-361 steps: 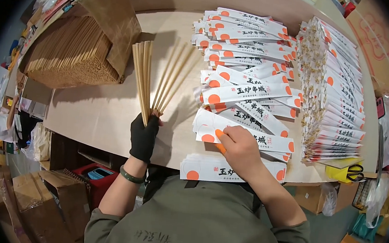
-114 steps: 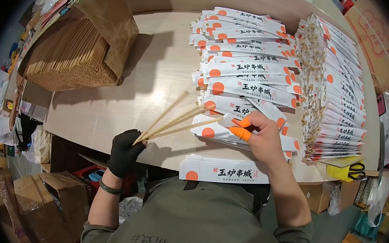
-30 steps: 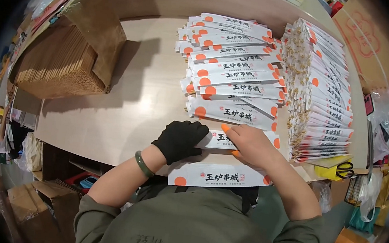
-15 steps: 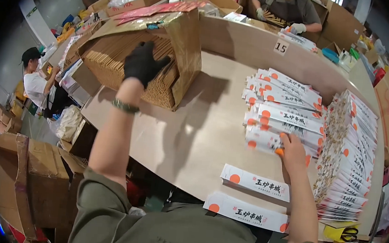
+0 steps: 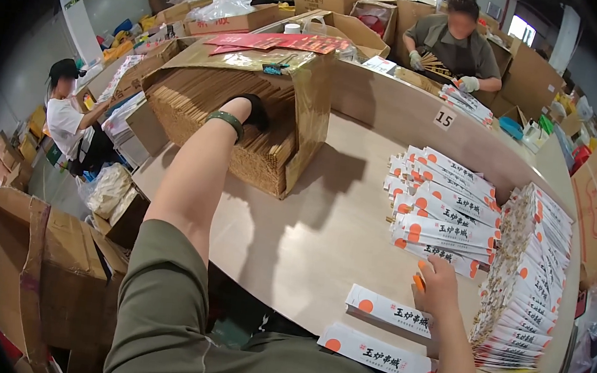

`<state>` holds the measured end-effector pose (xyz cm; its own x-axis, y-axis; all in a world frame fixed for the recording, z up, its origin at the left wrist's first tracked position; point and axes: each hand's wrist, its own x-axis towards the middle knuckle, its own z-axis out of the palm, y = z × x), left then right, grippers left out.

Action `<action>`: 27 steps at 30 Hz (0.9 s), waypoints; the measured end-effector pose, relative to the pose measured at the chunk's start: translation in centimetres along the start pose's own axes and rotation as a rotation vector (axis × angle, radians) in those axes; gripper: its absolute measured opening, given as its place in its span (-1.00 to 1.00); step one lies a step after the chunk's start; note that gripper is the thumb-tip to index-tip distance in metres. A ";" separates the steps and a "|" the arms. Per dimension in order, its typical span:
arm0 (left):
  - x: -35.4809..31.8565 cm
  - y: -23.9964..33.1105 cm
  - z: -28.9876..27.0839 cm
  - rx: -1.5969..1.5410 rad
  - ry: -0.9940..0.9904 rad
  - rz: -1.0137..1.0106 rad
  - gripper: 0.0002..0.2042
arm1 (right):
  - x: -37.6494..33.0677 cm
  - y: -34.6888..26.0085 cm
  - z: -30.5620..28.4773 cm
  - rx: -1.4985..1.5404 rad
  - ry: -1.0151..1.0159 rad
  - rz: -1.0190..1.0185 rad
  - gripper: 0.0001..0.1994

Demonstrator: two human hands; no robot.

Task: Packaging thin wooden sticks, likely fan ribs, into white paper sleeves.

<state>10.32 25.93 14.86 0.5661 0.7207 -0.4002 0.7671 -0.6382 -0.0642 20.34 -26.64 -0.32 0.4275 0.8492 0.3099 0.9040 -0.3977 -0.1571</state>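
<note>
The left hand, in a black glove, reaches into the open cardboard box at 11 o'clock. It rests on the packed wooden sticks; whether it is closed on any cannot be told, because the fingers are hidden behind the wrist. The sticks lie flat, stacked in layers, ends facing the box's open side. Their number is too large to count.

The right hand lies at 4 o'clock on the tabletop. It is bare, with orange finger guards on the tips, and is pressed flat, grasping nothing. It touches the nearest white paper sleeve of the fanned sleeve row, which extends away toward 1 o'clock. Each sleeve's long axis runs from 9 to 3 o'clock. Roughly ten sleeves show in this row.

Two filled sleeve packs lie apart, just below the right hand at 6 o'clock. A taller sleeve stack stands at 3 o'clock.

The left hand is nearer the sticks; the right hand is nearer the sleeves.
</note>
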 end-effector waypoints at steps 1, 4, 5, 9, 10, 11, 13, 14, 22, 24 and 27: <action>-0.1 -0.1 -0.1 -0.026 -0.017 -0.022 -0.27 | 0.0 -0.1 0.0 0.000 -0.002 0.000 -0.68; -0.7 -1.4 0.3 -0.169 0.156 -0.045 -0.44 | 0.8 -1.2 0.0 0.050 0.071 -0.027 -0.73; -0.9 -2.1 0.8 -0.166 0.148 -0.050 -0.44 | 1.5 -2.1 -0.2 0.109 0.106 -0.052 -0.75; -2.1 -4.2 4.7 -1.267 0.039 0.188 -0.67 | 3.7 -6.7 -0.7 0.279 0.175 -0.144 -0.79; -3.4 -2.9 6.8 -1.674 -0.016 0.347 -0.74 | 3.7 -7.6 -0.7 0.333 0.155 -0.126 -0.79; -5.0 -1.5 9.0 -2.076 -0.072 0.509 -0.80 | 3.9 -8.5 -0.5 0.399 0.120 -0.111 -0.74; -8.5 0.6 15.5 -1.746 0.167 0.612 -0.86 | 5.1 -10.9 -0.5 0.617 0.029 -0.043 -0.53; -12.4 4.0 17.3 -1.909 0.094 0.765 -0.85 | 5.9 -12.0 -0.4 0.763 -0.021 0.035 -0.36; -20.8 12.0 29.7 -1.171 0.482 0.563 -0.57 | 7.2 -19.2 2.3 1.359 0.326 0.129 -0.20; -20.7 11.6 30.2 -0.895 0.483 0.675 -0.52 | 6.3 -18.5 3.3 1.112 0.385 0.046 -0.28; -19.7 10.9 31.7 -1.040 0.402 0.797 -0.50 | 5.9 -18.9 2.2 1.489 0.158 0.370 -0.68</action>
<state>-2.04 -3.85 -6.97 0.8674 0.3993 0.2970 -0.0353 -0.5460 0.8370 5.81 -13.31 2.38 0.7016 0.7021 0.1217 -0.0369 0.2064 -0.9778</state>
